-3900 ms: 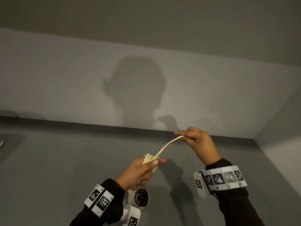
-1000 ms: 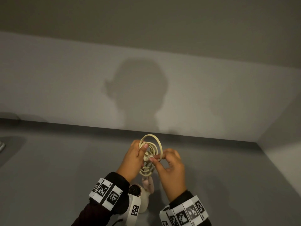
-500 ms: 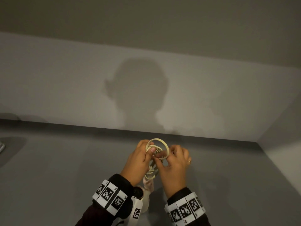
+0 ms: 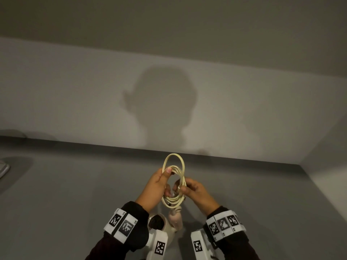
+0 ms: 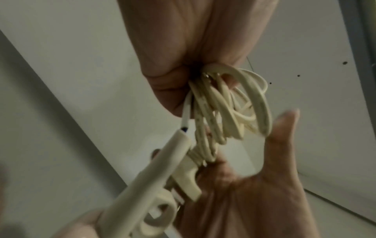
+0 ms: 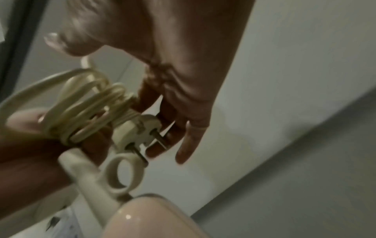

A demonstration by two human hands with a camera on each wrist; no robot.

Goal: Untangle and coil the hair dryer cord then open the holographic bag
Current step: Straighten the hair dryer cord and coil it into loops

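Cord (image 4: 174,182) is wound into a bundle of cream loops, held in the air above the grey desk (image 4: 65,194), toward its far edge and nearer the right wall. One larger loop stands proud at the top of the bundle.

Left hand (image 4: 159,186): thumb pressed over the loops at upper left, fingers curled behind, clamped on the cord. Right hand (image 4: 195,190): pinches the right side of the coil between thumb and forefinger; remaining fingers spread loose, seen in the right wrist view.

Plug (image 6: 135,131) sits at the lower end of the bundle, pins exposed, near the hang ring of the hair dryer (image 6: 150,217). Dryer body hangs below the hands; whether it rests on the desk cannot be told. Holographic bag not in view.

Judgement: coiling near done; end not secured.

Risks:
- Large top loop is slack; easing either pinch could let it spring out and unwind neighbours.
- Plug end loose; its weight may drag the last turn off.
- Dryer's weight pulls on the cord root, which could skew the coil.
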